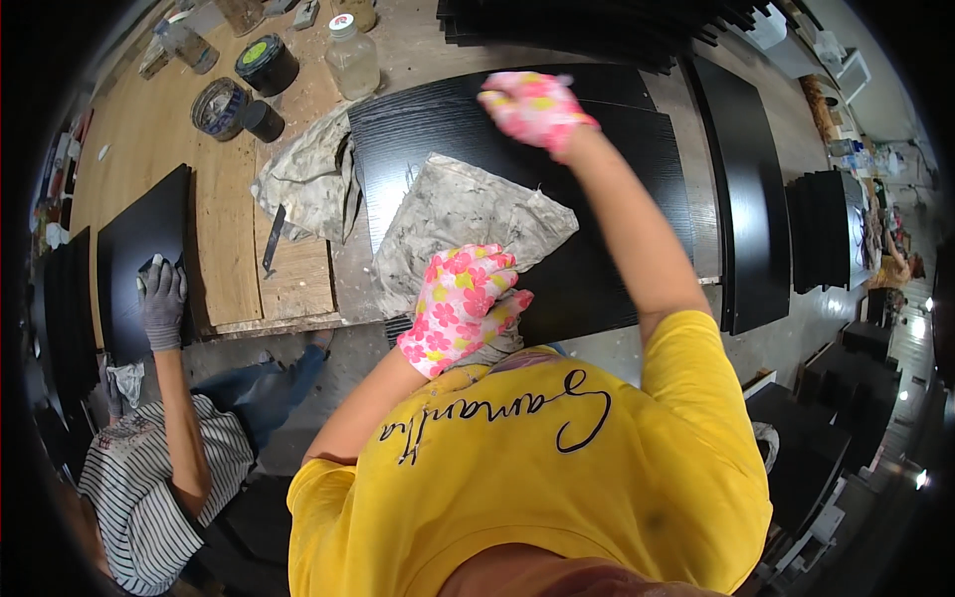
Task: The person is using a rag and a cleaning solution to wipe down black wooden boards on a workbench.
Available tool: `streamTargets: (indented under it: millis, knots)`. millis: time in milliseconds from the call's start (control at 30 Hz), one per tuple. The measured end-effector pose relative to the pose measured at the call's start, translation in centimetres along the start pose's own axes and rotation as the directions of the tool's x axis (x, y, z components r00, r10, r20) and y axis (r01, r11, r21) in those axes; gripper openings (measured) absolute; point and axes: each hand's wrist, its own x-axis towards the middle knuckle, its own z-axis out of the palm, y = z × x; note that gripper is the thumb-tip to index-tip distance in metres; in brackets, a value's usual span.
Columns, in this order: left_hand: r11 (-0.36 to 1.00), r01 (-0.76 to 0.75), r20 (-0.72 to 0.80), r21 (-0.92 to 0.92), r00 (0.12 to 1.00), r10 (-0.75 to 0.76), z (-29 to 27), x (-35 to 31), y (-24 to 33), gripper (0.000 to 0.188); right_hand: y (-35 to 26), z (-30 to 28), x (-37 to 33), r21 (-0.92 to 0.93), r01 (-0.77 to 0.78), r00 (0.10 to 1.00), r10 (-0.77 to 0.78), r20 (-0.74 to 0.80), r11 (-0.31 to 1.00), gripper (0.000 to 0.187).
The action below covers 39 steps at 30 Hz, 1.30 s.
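A black wood-grained panel (617, 219) lies on the workbench before me, its left part shining with light. Over its near left side is spread a grey, stained cloth (468, 204). My left hand (463, 303), in a pink flowered glove, is closed on the near part of this cloth, by the panel's near edge. My right hand (537, 109), gloved alike and slightly blurred, reaches to the panel's far side. Its fingers are curled in; what they hold, if anything, I cannot make out.
Left of the panel lie another crumpled cloth (313, 174) and a dark flat blade (274, 239). A glass jar (352, 60) and a black tub (267, 66) stand beyond. Black panels (746, 189) stand right. At left, a co-worker's grey-gloved hand (162, 294) touches another panel (129, 249).
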Motion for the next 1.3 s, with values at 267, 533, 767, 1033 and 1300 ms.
streamTargets:
  millis: [267, 533, 767, 1033, 1300]
  knots:
    - [0.998, 0.054, 0.005, 0.027, 0.999, -0.054, 0.1, -0.6, -0.1, 0.028, -1.9, 0.8, 1.5, -0.178, -0.14, 0.976, 0.166, 0.141, 0.974, 0.031]
    - [0.997, 0.049, 0.002, 0.053, 0.999, -0.049, -0.2, 0.0, 0.4, 0.026, 25.6, -10.2, -10.3, -0.254, -0.712, 0.684, 0.728, -0.039, 0.655, 0.042]
    - [0.995, 0.045, 0.01, 0.089, 0.999, -0.046, 0.3, -0.4, 0.2, 0.028, 4.5, -2.1, -1.2, 0.039, -0.094, 0.995, 0.094, 0.021, 0.995, 0.035]
    - [0.994, 0.032, -0.009, 0.1, 0.999, -0.031, 0.2, -0.3, 0.7, 0.026, 15.6, -5.9, -3.7, -0.201, -0.356, 0.934, 0.352, -0.057, 0.913, 0.042]
    - [0.993, 0.046, -0.012, 0.111, 0.999, -0.045, 0.5, -0.5, 0.2, 0.021, 9.6, -6.4, -2.4, -0.087, -0.313, 0.948, 0.316, 0.025, 0.946, 0.031]
